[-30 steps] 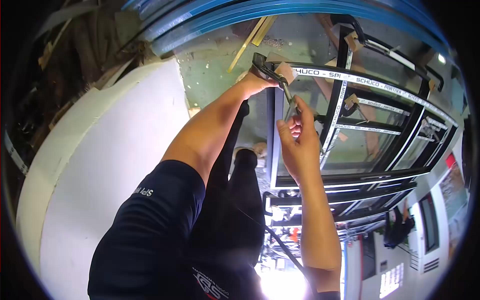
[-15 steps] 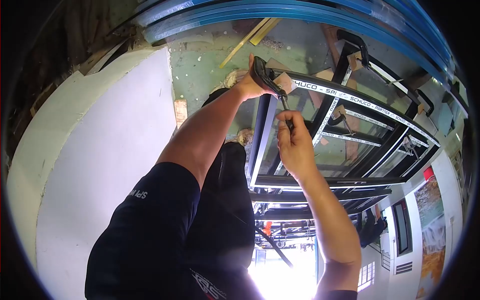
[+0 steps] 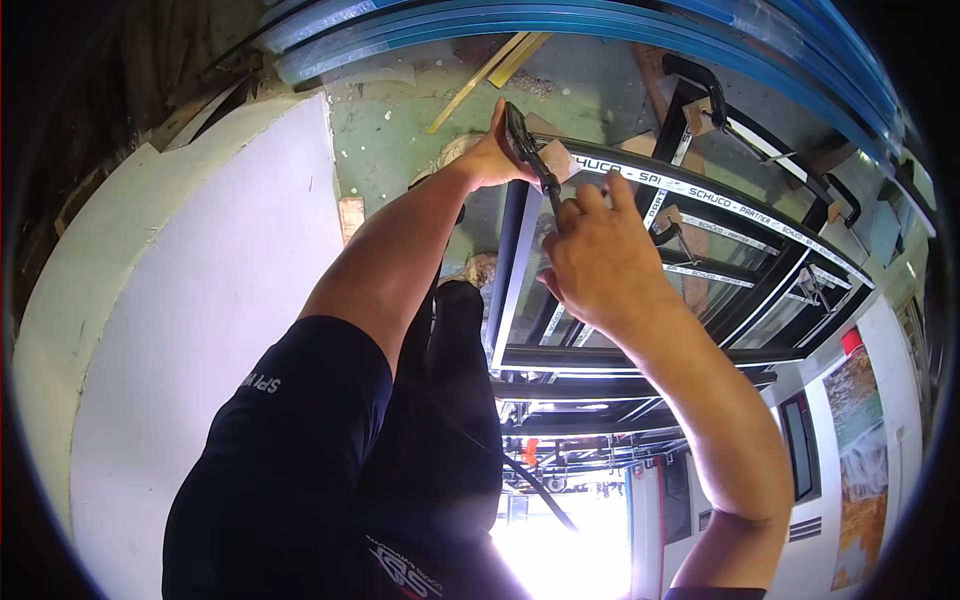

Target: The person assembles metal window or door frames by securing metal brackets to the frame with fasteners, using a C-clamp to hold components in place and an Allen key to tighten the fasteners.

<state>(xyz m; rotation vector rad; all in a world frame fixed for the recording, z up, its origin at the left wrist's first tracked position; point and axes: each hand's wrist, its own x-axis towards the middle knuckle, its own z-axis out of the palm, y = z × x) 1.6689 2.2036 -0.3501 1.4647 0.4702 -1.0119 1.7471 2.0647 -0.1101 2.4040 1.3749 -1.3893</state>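
Observation:
My left hand (image 3: 487, 152) is closed around the black head of a clamp (image 3: 522, 142) at the near corner of a black window frame (image 3: 700, 192) wrapped in white-lettered tape. A small cardboard pad (image 3: 562, 158) sits under the clamp on that corner. My right hand (image 3: 592, 262) is just below, with its fingers curled around the clamp's thin metal rod (image 3: 548, 188). The hand hides the rod's lower end.
More black frames (image 3: 640, 360) are stacked behind and below the first, with other clamps (image 3: 700, 80) on them. Blue-edged panels (image 3: 600, 20) arc across the top. A white wall (image 3: 200, 300) stands on the left. Wooden strips (image 3: 490, 65) lie on the green floor, and my dark-trousered legs (image 3: 450, 400) are in the middle.
My right hand has risen along the rod and turned, so its knuckles now face the camera. My left hand stays on the clamp head. The view has shifted slightly.

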